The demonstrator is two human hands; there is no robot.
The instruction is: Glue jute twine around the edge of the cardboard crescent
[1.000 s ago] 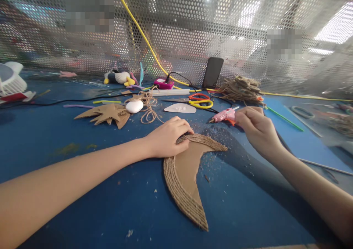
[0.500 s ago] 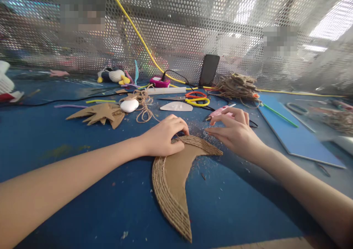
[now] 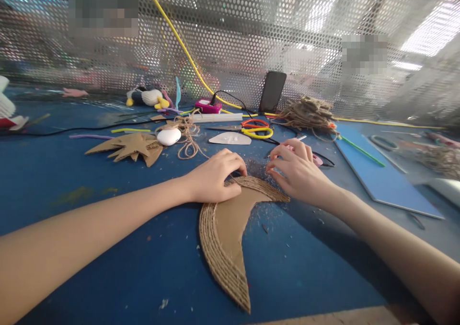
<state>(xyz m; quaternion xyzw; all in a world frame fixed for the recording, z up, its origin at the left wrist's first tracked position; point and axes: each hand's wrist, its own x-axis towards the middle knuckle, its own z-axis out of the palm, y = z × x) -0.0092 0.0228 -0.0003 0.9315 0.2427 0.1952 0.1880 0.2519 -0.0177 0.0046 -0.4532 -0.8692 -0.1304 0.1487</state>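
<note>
A crescent of brown cardboard point(image 3: 226, 229) lies flat on the blue table point(image 3: 108, 248), its outer edge covered with rows of jute twine. My left hand point(image 3: 215, 176) rests on its upper part with the fingers curled down and pressed on the twine. My right hand point(image 3: 298, 174) is at the crescent's upper tip, fingers bent towards the left hand; what they pinch is hidden. A pink glue gun point(image 3: 316, 159) lies just behind the right hand, mostly covered by it.
Behind the hands lie red and yellow scissors point(image 3: 258, 128), a white cutout point(image 3: 230, 139), loose twine point(image 3: 189, 140), a white oval point(image 3: 168, 136) and cardboard stars point(image 3: 131, 147). A phone point(image 3: 272, 92) leans on the mesh wall point(image 3: 233, 42) beside a twine bundle point(image 3: 309, 114). A blue board point(image 3: 381, 179) lies right.
My right hand left the glue gun on the table and came left to the crescent's tip, its fingers curling. The left hand stayed pressed on the crescent.
</note>
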